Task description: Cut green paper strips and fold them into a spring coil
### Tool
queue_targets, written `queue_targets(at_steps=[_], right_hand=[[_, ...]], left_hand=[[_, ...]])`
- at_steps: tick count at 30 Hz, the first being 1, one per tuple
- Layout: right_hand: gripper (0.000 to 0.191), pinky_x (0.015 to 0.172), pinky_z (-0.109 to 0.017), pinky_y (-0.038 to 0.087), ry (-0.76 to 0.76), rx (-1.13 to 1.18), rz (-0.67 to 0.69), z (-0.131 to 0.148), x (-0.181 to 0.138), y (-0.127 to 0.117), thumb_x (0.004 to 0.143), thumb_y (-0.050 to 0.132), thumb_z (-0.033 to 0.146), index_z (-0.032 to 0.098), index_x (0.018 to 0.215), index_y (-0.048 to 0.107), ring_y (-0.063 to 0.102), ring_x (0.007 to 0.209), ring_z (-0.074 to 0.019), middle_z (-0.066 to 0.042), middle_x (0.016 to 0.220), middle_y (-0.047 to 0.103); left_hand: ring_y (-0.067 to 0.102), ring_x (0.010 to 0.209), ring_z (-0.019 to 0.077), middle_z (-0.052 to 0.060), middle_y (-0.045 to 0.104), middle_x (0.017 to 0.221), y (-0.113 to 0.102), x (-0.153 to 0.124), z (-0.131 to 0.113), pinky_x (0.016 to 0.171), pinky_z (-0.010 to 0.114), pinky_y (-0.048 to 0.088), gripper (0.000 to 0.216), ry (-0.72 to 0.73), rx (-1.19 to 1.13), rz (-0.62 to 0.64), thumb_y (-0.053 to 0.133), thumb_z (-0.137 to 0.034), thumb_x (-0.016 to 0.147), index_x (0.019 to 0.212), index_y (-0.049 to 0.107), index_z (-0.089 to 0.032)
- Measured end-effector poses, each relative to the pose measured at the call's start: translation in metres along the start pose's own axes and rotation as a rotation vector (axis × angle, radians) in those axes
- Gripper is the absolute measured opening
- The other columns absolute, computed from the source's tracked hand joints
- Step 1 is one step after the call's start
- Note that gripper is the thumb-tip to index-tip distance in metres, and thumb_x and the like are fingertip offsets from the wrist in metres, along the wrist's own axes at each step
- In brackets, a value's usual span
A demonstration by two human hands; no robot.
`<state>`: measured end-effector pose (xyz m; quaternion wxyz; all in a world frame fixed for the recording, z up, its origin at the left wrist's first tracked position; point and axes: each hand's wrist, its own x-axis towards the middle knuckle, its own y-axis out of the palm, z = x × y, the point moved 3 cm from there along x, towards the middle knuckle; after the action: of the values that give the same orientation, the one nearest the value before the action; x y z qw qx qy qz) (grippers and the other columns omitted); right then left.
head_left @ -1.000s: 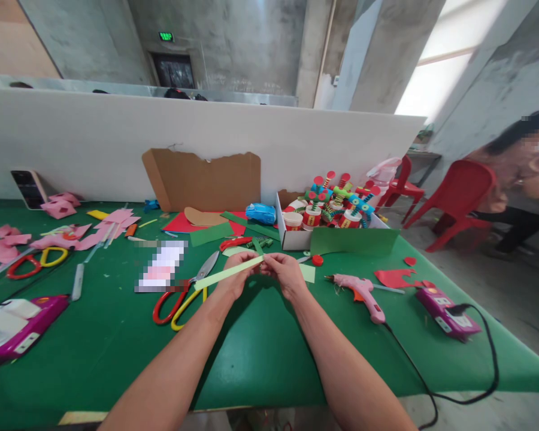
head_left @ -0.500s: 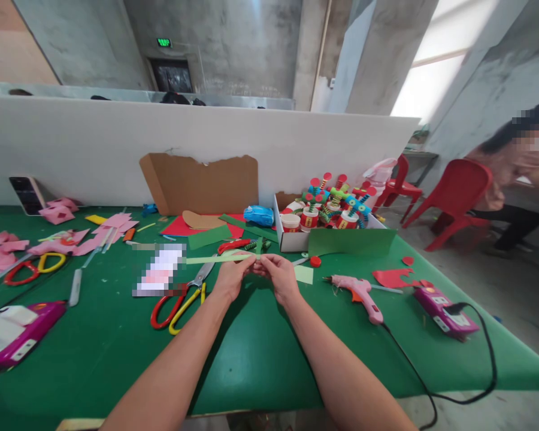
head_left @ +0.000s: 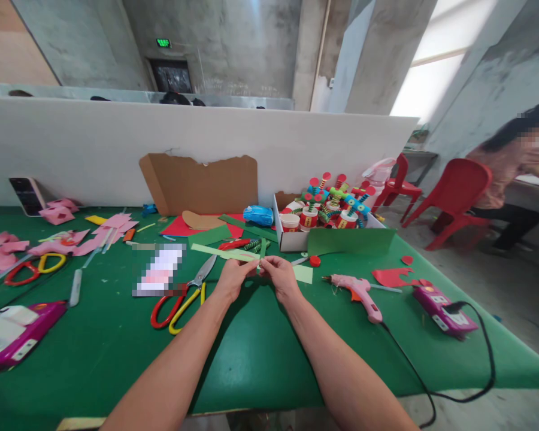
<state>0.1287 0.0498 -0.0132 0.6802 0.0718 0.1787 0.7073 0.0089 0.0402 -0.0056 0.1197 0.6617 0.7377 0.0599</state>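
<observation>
My left hand (head_left: 232, 279) and my right hand (head_left: 279, 277) meet over the middle of the green table (head_left: 251, 353), fingers pinched together. Between them they hold a light green paper strip (head_left: 215, 251) that sticks out to the left, crossed by a darker green strip (head_left: 261, 249) standing up at the pinch. Large scissors with red and yellow handles (head_left: 182, 297) lie just left of my left hand. A small light green paper piece (head_left: 303, 274) lies right of my right hand.
A pink glue gun (head_left: 357, 290) with a black cord lies to the right, near a purple device (head_left: 447, 311). A white box of paper-cup figures (head_left: 327, 218) stands behind a green sheet (head_left: 350, 241). Pink paper scraps and second scissors (head_left: 33, 265) lie left. A person sits on a red chair (head_left: 460, 200).
The free end of the light green strip has swung upward and away, from pointing down-left to pointing up-left. My hands stay pinched at nearly the same spot.
</observation>
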Motion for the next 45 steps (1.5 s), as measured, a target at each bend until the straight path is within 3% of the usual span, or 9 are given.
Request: queue_targets(at_steps=[5,12,19,25,33,38,45], right_hand=[[0.03,0.057,-0.024,0.049,0.092,0.065,0.049,0.0,-0.002,0.002,0.048,0.084,0.031,0.016,0.065,0.065,0.058,0.051,-0.0097,0.003,0.053,0.062],[0.033,0.058,-0.025,0.05,0.03,0.098,0.031,0.007,-0.006,0.004,0.047,0.084,0.034,0.017,0.065,0.062,0.06,0.052,-0.0109,0.002,0.055,0.065],[0.037,0.059,-0.026,0.049,0.051,0.086,0.038,0.009,-0.006,0.005,0.047,0.084,0.035,0.018,0.07,0.062,0.057,0.053,-0.01,0.004,0.058,0.063],[0.027,0.066,-0.026,0.049,-0.083,0.025,0.042,0.015,-0.006,0.003,0.049,0.081,0.026,0.018,0.069,0.064,0.056,0.058,-0.0093,0.004,0.064,0.063],[0.027,0.063,-0.025,0.052,0.15,0.243,0.127,0.006,-0.003,0.002,0.055,0.081,0.029,0.018,0.063,0.058,0.056,0.052,-0.0083,0.002,0.059,0.062],[0.031,0.061,-0.023,0.053,0.185,0.221,0.125,0.003,-0.003,0.001,0.049,0.085,0.027,0.018,0.059,0.057,0.056,0.05,-0.0081,0.005,0.05,0.06],[0.034,0.065,-0.023,0.052,0.185,0.185,0.152,0.007,-0.005,0.001,0.045,0.088,0.029,0.016,0.064,0.063,0.06,0.054,-0.009,0.002,0.055,0.064]], left_hand=[[0.058,0.059,0.0127,0.004,0.066,0.065,-0.003,0.002,0.001,0.06,0.026,0.047,0.034,-0.041,-0.021,0.042,0.082,-0.035,0.048,0.066,0.065,-0.011],[0.059,0.058,0.0127,0.004,0.065,0.064,0.0,0.001,0.001,0.058,0.025,0.045,0.036,-0.044,-0.017,0.024,0.082,-0.039,0.049,0.066,0.063,-0.012],[0.048,0.05,0.0079,-0.002,0.057,0.054,-0.002,0.002,-0.002,0.051,0.021,0.037,0.033,0.018,0.01,0.016,0.081,-0.038,0.049,0.059,0.062,-0.014],[0.049,0.052,0.0082,-0.001,0.058,0.056,-0.003,0.0,-0.007,0.053,0.022,0.039,0.032,0.004,0.003,0.019,0.08,-0.038,0.049,0.062,0.064,-0.013],[0.057,0.061,0.0116,0.002,0.064,0.067,0.003,-0.004,-0.013,0.061,0.024,0.045,0.032,0.04,0.0,0.17,0.079,-0.038,0.055,0.071,0.065,-0.014],[0.052,0.056,0.0102,0.0,0.061,0.063,0.004,-0.004,-0.015,0.056,0.023,0.041,0.029,0.086,0.106,0.179,0.077,-0.038,0.057,0.068,0.064,-0.014],[0.047,0.054,0.0102,-0.002,0.056,0.058,-0.001,-0.002,-0.017,0.054,0.023,0.037,0.026,0.153,0.19,0.149,0.073,-0.039,0.061,0.064,0.061,-0.016]])
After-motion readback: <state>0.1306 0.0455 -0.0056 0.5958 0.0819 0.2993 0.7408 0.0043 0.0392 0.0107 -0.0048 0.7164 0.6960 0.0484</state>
